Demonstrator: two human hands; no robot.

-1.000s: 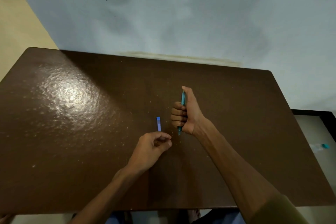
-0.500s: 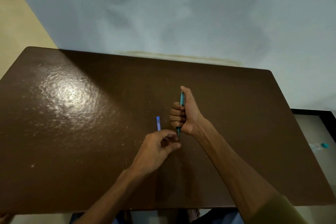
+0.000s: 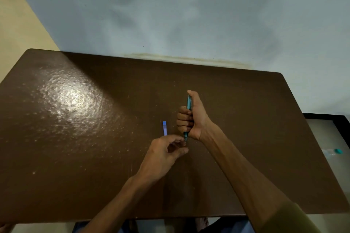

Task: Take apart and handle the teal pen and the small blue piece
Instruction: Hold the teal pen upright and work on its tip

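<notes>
Now our left hand (image 3: 162, 152) has moved up to teal pen (image 3: 188, 104) tip, fingers pinching it; right hand (image 3: 191, 119) fisted round barrel; small blue piece (image 3: 165, 128) lies just left of pen, untouched. Tip removal likely next.

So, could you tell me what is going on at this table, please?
A person is working on a teal pen over a brown table. The right hand grips the pen upright in a fist, tip pointing down. The left hand has its fingertips pinched at the pen's lower tip, apparently to unscrew it or pull something out. A small blue piece lies on the table just left of the hands, untouched.
</notes>
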